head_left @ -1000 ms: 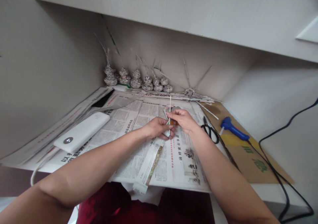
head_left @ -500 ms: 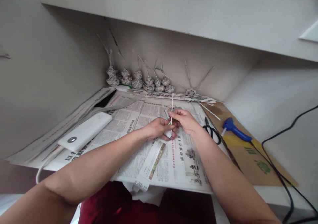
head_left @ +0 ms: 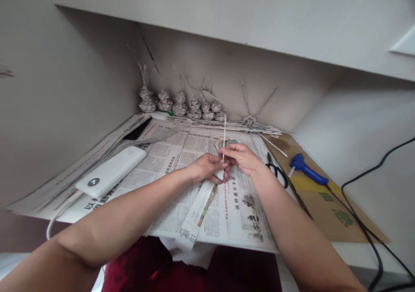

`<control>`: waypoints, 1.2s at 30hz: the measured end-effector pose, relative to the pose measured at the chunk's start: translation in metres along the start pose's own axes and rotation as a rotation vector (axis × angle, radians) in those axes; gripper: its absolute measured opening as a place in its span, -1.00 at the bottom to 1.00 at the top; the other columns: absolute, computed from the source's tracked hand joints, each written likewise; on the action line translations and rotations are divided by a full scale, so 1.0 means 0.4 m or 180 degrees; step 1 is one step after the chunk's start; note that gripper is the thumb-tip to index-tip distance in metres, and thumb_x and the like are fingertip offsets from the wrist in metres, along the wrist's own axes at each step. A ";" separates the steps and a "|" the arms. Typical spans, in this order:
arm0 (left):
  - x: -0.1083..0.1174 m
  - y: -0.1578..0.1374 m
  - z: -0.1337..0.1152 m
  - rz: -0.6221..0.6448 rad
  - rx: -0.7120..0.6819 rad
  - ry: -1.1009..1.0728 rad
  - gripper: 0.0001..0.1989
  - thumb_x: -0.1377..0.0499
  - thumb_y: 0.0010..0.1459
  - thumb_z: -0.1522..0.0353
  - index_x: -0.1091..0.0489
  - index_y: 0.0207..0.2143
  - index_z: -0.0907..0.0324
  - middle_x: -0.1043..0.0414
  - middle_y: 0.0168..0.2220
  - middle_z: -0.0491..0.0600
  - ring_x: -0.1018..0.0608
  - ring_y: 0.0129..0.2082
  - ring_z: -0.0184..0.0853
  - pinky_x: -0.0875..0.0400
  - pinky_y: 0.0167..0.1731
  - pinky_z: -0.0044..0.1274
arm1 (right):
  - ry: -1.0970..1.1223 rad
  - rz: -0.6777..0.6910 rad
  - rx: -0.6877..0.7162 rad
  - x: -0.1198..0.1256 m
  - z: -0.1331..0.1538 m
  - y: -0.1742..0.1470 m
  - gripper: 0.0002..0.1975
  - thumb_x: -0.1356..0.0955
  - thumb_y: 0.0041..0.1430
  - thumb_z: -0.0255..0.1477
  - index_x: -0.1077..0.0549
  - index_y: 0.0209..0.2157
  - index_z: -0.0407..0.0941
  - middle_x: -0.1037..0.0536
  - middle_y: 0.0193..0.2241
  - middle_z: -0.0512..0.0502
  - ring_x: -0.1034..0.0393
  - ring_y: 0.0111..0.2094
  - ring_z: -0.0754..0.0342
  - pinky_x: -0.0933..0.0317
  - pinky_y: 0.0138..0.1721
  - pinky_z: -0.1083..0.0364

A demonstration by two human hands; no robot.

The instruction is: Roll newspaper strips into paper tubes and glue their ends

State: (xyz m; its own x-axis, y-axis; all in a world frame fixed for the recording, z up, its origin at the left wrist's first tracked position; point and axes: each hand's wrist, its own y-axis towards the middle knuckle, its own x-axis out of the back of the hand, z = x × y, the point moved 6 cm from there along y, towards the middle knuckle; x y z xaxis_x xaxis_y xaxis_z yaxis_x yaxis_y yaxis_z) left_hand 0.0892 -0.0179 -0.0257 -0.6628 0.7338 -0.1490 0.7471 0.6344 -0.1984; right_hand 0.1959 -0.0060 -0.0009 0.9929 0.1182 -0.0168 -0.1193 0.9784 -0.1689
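Observation:
Between my two hands a thin paper tube (head_left: 225, 132) stands nearly upright, its lower end joined to a newspaper strip (head_left: 197, 216) that trails down over the front edge of the table. My left hand (head_left: 210, 167) pinches the strip where it runs into the tube. Thumb and fingers of my right hand (head_left: 238, 157) close round the tube just above. A small grey and orange thing (head_left: 231, 142) lies behind the right fingers, partly hidden. Black-handled scissors (head_left: 277, 171) rest right of my right wrist.
Newspaper (head_left: 162, 162) covers the tabletop. A white power bank (head_left: 112, 171) with a cable lies left. Woven paper gourds (head_left: 180, 104) line the back wall, beside a pile of rolled paper sticks (head_left: 233, 128). A blue glue gun (head_left: 309, 169) sits on cardboard (head_left: 343, 201) at right.
The paper tube reaches slightly higher. The strip's lower end has turned and shifted, showing large printed characters. Both hands stay in nearly the same place, with small finger movements.

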 end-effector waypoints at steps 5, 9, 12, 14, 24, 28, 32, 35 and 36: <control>-0.002 0.001 0.003 0.0109 -0.0026 -0.0041 -0.56 -0.27 -0.06 0.09 -0.42 -0.35 0.32 -0.48 -0.45 0.06 -0.55 -0.42 -0.31 -0.46 -0.44 -0.49 | 0.0061 -0.0224 0.0030 0.010 0.002 0.000 -0.65 -0.52 -0.23 -0.21 -0.40 -0.51 -0.15 -0.45 -0.60 0.05 -0.26 -0.68 0.22 -0.09 -0.69 0.21; 0.000 0.000 0.001 0.0069 -0.0028 -0.0006 -0.55 -0.27 -0.07 0.08 -0.42 -0.35 0.32 -0.48 -0.45 0.06 -0.55 -0.42 -0.31 -0.45 -0.45 -0.50 | 0.0024 0.0037 -0.0023 0.002 0.002 -0.003 -0.64 -0.53 -0.25 -0.24 -0.39 -0.50 -0.15 -0.46 -0.59 0.03 -0.30 -0.66 0.20 -0.15 -0.66 0.20; -0.003 -0.002 0.000 0.0088 -0.0005 0.0002 -0.55 -0.27 -0.08 0.08 -0.43 -0.35 0.32 -0.48 -0.44 0.06 -0.55 -0.42 -0.31 -0.45 -0.45 -0.49 | 0.0078 -0.0288 0.0036 0.017 0.003 -0.004 -0.61 -0.54 -0.28 -0.24 -0.33 -0.57 -0.15 -0.44 -0.62 0.06 -0.27 -0.67 0.22 -0.14 -0.67 0.22; -0.005 -0.002 -0.002 0.0106 -0.0020 -0.0029 -0.55 -0.26 -0.06 0.08 -0.42 -0.35 0.33 -0.47 -0.45 0.05 -0.55 -0.42 -0.31 -0.45 -0.46 -0.49 | 0.0081 -0.0100 -0.0013 0.009 0.000 -0.003 -0.64 -0.52 -0.23 -0.23 -0.38 -0.51 -0.15 -0.47 -0.58 0.04 -0.29 -0.67 0.21 -0.16 -0.67 0.20; -0.009 -0.004 -0.001 0.0160 -0.0036 -0.0070 -0.57 -0.28 -0.07 0.09 -0.43 -0.37 0.32 -0.47 -0.46 0.05 -0.56 -0.41 -0.29 -0.46 -0.43 -0.47 | 0.0167 -0.0036 -0.0013 0.015 0.007 -0.003 -0.65 -0.53 -0.22 -0.22 -0.43 -0.48 -0.16 -0.51 -0.52 -0.02 -0.39 -0.53 0.16 -0.27 -0.56 0.21; -0.007 -0.004 0.000 0.0136 -0.0025 -0.0020 -0.58 -0.27 -0.07 0.09 -0.43 -0.37 0.32 -0.48 -0.44 0.06 -0.56 -0.40 -0.29 -0.46 -0.44 -0.48 | 0.0110 0.0058 -0.0095 0.011 0.002 -0.004 -0.65 -0.54 -0.25 -0.24 -0.42 -0.51 -0.17 -0.51 -0.54 -0.02 -0.36 -0.58 0.18 -0.27 -0.56 0.19; -0.009 -0.002 0.003 0.0206 -0.0033 -0.0014 -0.59 -0.26 -0.05 0.10 -0.43 -0.37 0.31 -0.48 -0.45 0.06 -0.55 -0.40 -0.30 -0.46 -0.43 -0.47 | 0.0154 -0.0214 -0.0017 0.024 0.004 -0.002 -0.66 -0.52 -0.21 -0.22 -0.43 -0.51 -0.16 -0.50 -0.53 -0.02 -0.38 -0.53 0.17 -0.26 -0.55 0.21; -0.007 -0.003 0.001 0.0148 -0.0046 0.0017 -0.60 -0.25 -0.03 0.11 -0.43 -0.36 0.31 -0.48 -0.44 0.06 -0.55 -0.41 -0.30 -0.46 -0.43 -0.48 | 0.0128 0.0031 0.0042 0.018 0.008 -0.002 -0.68 -0.52 -0.19 -0.24 -0.49 -0.43 -0.16 -0.53 -0.46 -0.04 -0.40 -0.47 0.16 -0.29 -0.48 0.19; -0.009 -0.004 0.001 0.0167 -0.0036 0.0026 -0.61 -0.25 -0.02 0.12 -0.43 -0.36 0.31 -0.48 -0.44 0.06 -0.55 -0.41 -0.30 -0.46 -0.44 -0.48 | 0.0165 -0.0020 0.0061 0.021 0.009 -0.002 -0.69 -0.53 -0.20 -0.25 -0.48 -0.46 -0.16 -0.52 -0.47 -0.03 -0.40 -0.47 0.16 -0.30 -0.47 0.19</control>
State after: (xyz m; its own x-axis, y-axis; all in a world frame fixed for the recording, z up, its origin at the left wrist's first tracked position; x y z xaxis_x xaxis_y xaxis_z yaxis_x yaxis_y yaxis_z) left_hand 0.0903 -0.0217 -0.0250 -0.6223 0.7680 -0.1510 0.7813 0.5978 -0.1795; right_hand 0.2041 -0.0052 0.0028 0.9924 0.1036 -0.0669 -0.1127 0.9822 -0.1504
